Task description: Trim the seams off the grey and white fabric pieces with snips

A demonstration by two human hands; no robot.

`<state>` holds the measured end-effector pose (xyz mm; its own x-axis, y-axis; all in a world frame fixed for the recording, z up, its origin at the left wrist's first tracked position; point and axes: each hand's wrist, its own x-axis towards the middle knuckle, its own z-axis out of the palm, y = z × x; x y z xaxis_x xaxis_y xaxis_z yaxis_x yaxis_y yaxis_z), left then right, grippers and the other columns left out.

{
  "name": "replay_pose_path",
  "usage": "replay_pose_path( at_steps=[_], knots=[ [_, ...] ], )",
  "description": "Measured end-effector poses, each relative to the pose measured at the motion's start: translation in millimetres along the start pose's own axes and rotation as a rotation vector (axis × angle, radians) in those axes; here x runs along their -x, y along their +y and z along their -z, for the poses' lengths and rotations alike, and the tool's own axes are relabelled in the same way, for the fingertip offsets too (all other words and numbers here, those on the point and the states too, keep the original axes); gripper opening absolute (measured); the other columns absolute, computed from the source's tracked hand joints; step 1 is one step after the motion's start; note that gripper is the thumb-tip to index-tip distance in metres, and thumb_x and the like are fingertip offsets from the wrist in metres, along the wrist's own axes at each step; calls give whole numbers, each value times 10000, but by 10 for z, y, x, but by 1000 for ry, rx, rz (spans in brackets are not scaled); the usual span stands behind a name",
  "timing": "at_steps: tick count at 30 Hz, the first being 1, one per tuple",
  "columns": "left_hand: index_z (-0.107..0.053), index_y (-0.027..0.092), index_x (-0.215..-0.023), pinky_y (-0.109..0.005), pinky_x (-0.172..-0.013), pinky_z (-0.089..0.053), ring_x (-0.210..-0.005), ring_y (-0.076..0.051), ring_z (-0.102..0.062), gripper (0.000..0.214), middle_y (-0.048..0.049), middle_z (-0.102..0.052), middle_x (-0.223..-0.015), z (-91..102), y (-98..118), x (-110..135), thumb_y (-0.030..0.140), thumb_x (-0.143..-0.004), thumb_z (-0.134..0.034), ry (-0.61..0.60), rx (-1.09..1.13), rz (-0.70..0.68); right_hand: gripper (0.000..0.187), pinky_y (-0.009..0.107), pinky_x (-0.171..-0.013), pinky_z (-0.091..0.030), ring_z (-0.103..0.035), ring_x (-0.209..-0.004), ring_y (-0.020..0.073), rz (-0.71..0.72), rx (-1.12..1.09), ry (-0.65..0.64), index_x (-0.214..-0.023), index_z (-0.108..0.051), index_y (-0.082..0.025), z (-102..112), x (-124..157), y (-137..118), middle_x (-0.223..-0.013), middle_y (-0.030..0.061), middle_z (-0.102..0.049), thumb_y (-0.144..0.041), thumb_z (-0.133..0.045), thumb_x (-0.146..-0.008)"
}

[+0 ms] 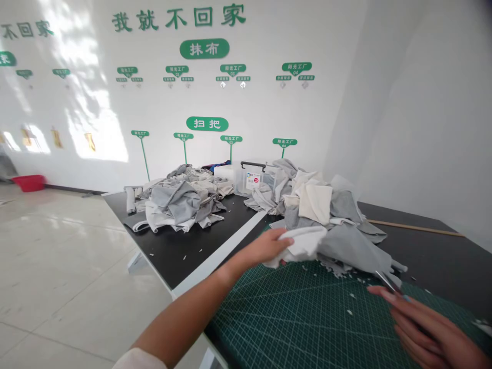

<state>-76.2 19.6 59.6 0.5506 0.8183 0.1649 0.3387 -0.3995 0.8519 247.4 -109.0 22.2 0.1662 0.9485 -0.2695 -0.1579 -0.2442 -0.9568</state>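
My left hand (271, 246) reaches over the cutting mat with its fingers closed on a white cloth (305, 243). The cloth is folded and hangs at the front of the right-hand fabric pile. At lower right, my right hand (430, 328) is closed around a slim metal tool (388, 283) with a pointed tip. Blur and the fingers hide the tool's exact kind. Its tip points up and left, close to a grey cloth (355, 251) lying on the mat's far edge. The green gridded cutting mat (300, 318) lies under both hands.
Behind my left hand rises a pile of grey and cream cloths (315, 202). Another cloth pile (177, 197) lies on the black table (169, 256) at left. A clear plastic box (251, 179) stands between them. A wooden strip (418, 228) lies at right; small scraps dot the surface.
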Motion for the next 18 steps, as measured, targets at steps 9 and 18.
replay_pose_path(
  at_steps=[9,18],
  knots=[
    [-611,210,-965,-242,-710,-436,-818,-161,-623,336,-27,-688,-920,-1104,352,266,484,-994,-419,-39,-121,-193,653,182,-323,-215,-186,-335,29,37,-12,-51,-532,-381,-205,-252,146,130,-467,-83,-226,-733,-723,-707],
    [-602,227,-1008,-291,-768,-431,-873,-204,-611,318,-48,-679,-972,-1077,252,283,455,-999,-381,-44,-148,-100,684,192,-341,-174,-196,-351,36,81,165,35,-530,-346,-224,-162,96,125,-429,-88,-256,-766,-750,-634]
  ],
)
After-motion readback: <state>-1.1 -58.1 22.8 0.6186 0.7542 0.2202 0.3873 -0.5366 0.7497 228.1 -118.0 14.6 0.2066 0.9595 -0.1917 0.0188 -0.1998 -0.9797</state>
